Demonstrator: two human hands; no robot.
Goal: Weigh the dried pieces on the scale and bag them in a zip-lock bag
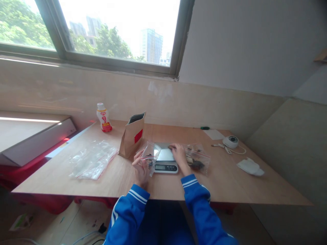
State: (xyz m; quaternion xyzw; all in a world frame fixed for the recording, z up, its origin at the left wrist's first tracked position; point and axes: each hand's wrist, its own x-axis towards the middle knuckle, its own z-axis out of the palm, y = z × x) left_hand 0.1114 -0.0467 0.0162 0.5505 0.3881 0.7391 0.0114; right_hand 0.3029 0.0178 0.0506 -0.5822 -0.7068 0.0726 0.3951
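Note:
My left hand [140,167] is closed on a small clear zip bag [151,153] with a red seal strip, held open just left of a small digital kitchen scale [165,160]. My right hand [178,153] reaches over the scale's right edge, fingers curled and pinched at something small and dark that I cannot make out. Just right of that hand lie clear zip bags [197,158] with dark contents. A brown paper pouch [132,136] with a red label stands open behind the scale's left side.
A pile of empty clear zip bags [92,160] lies at the table's left. A white and red bottle [104,118] stands at the back left. At the right are a white round device with a cable [230,141], crumpled white tissue [250,167], a paper sheet [214,134] and a green pen [204,128].

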